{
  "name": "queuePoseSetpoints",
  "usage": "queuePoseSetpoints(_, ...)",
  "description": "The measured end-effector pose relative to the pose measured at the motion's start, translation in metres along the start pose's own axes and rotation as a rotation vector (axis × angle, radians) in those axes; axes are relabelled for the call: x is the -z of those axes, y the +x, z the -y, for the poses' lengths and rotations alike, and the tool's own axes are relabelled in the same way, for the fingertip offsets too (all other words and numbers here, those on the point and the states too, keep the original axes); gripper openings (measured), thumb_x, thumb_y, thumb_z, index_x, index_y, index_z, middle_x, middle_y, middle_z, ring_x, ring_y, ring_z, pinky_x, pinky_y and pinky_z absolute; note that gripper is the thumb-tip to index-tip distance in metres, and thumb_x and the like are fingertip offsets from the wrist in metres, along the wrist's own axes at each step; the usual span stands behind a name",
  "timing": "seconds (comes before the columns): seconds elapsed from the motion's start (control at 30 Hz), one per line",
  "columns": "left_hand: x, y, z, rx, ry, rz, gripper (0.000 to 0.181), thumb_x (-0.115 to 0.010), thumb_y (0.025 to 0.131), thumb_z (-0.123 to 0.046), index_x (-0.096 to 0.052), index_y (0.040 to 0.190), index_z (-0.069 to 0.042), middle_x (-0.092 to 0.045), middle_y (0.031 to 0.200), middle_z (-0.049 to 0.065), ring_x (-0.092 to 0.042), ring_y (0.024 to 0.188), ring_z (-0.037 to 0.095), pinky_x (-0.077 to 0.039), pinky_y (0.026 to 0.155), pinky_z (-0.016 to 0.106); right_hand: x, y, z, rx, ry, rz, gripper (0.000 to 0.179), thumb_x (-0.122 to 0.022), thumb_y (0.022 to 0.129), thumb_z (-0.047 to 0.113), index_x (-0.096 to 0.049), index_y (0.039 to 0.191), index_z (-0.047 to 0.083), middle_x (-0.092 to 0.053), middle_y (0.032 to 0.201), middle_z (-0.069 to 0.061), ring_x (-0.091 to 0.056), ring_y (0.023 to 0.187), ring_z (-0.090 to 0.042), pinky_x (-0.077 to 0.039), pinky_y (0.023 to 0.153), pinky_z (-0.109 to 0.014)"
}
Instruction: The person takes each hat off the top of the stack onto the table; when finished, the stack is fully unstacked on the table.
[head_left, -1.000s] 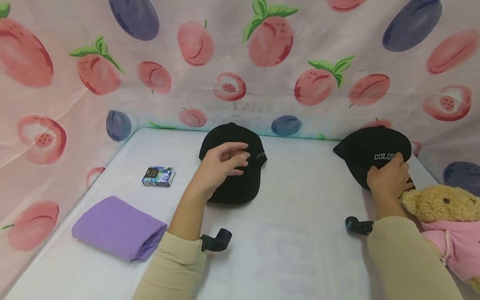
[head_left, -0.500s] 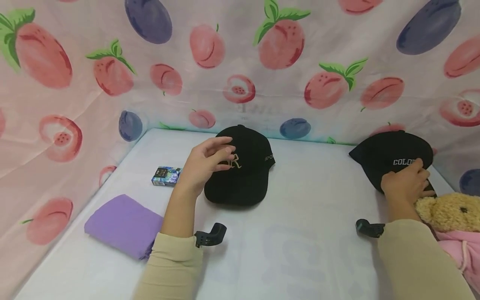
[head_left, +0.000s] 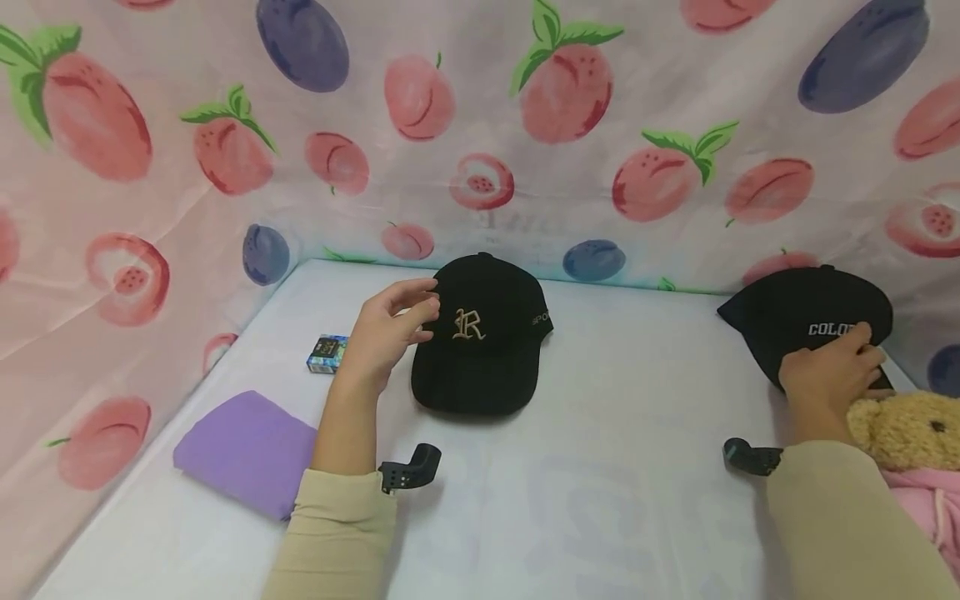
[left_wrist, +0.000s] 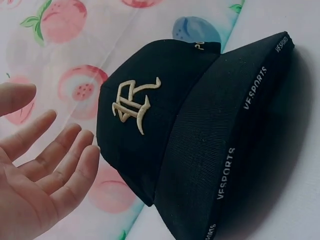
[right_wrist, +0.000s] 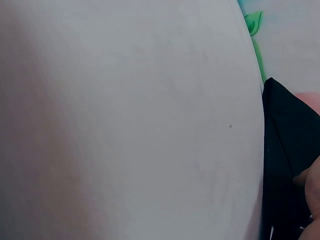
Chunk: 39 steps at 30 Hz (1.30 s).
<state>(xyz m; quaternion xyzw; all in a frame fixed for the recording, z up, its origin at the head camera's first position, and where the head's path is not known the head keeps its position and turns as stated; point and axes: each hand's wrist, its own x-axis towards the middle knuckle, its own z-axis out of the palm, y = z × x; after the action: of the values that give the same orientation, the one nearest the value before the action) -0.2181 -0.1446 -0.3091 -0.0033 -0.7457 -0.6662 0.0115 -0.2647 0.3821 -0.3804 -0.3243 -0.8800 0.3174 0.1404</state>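
A black baseball cap with a gold R emblem (head_left: 480, 367) sits on the white table at the back middle; lettering runs along its brim edge in the left wrist view. Just left of that cap, my left hand (head_left: 382, 329) is raised, fingers spread and loosely bent, holding nothing. At the right, my right hand (head_left: 828, 371) grips a second black baseball cap (head_left: 787, 321) with white lettering on its side. Only part of this cap (right_wrist: 290, 140) and some fingertips show at the edge of the right wrist view.
A tan teddy bear (head_left: 907, 429) in pink clothing sits right beside the right hand. A small blue patterned box (head_left: 324, 354) lies behind the left wrist, and a folded purple cloth (head_left: 247, 450) left of the forearm. Fruit-print fabric (head_left: 562, 200) walls the table's back.
My left hand has drawn leftward away from the R cap, uncovering its emblem. My right hand has shifted the lettered cap to the right. The R cap stays put.
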Motion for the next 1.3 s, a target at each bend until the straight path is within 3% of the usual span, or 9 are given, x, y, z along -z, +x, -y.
queuePoseSetpoints(0.23, 0.001, 0.0, 0.005, 0.028, 0.059, -0.012, 0.041, -0.062, 0.103, -0.02, -0.06, 0.143, -0.01, -0.061, 0.137, 0.013, -0.062, 0.124, 0.027, -0.055, 0.099, 0.042, 0.0, 0.004, -0.002, 0.048, -0.027, 0.025, 0.084, -0.042, 0.098, 0.018, 0.012, 0.162, 0.006, 0.004, 0.163, -0.038, -0.002, 0.148, -0.062, 0.013, 0.113, -0.081)
queuePoseSetpoints(0.47, -0.001, 0.002, 0.011, 0.062, 0.112, 0.007, 0.043, -0.063, 0.102, -0.022, -0.059, 0.144, -0.012, -0.06, 0.14, 0.013, -0.057, 0.127, 0.029, -0.051, 0.104, 0.047, 0.005, 0.005, -0.001, 0.004, -0.079, 0.016, 0.092, -0.045, 0.094, 0.016, 0.016, 0.162, 0.005, 0.007, 0.163, -0.038, -0.001, 0.148, -0.061, 0.007, 0.117, -0.078)
queuePoseSetpoints(0.83, -0.001, 0.007, 0.021, 0.113, 0.196, 0.032, 0.048, -0.063, 0.102, -0.026, -0.055, 0.148, -0.014, -0.056, 0.145, 0.015, -0.056, 0.128, 0.032, -0.05, 0.107, 0.048, 0.01, 0.006, 0.001, -0.051, -0.102, -0.023, 0.09, -0.045, 0.096, 0.017, 0.015, 0.162, 0.006, 0.007, 0.164, -0.036, 0.0, 0.15, -0.06, 0.003, 0.121, -0.073)
queuePoseSetpoints(1.07, 0.004, 0.008, 0.027, 0.146, 0.226, 0.013, 0.05, -0.063, 0.102, -0.025, -0.054, 0.149, -0.013, -0.056, 0.146, 0.017, -0.056, 0.126, 0.033, -0.049, 0.106, 0.048, 0.009, 0.002, 0.008, -0.048, -0.027, -0.039, 0.087, -0.043, 0.096, 0.017, 0.013, 0.163, 0.01, 0.01, 0.165, -0.03, 0.003, 0.152, -0.053, 0.006, 0.123, -0.068)
queuePoseSetpoints(1.3, 0.005, 0.01, 0.032, 0.19, 0.264, 0.054, 0.055, -0.064, 0.101, -0.026, -0.049, 0.152, -0.011, -0.051, 0.149, 0.021, -0.054, 0.128, 0.036, -0.049, 0.107, 0.052, 0.006, 0.001, 0.019, -0.01, 0.04, -0.047, 0.086, -0.043, 0.096, 0.018, 0.01, 0.164, 0.013, 0.009, 0.166, -0.028, 0.006, 0.154, -0.047, 0.01, 0.126, -0.063)
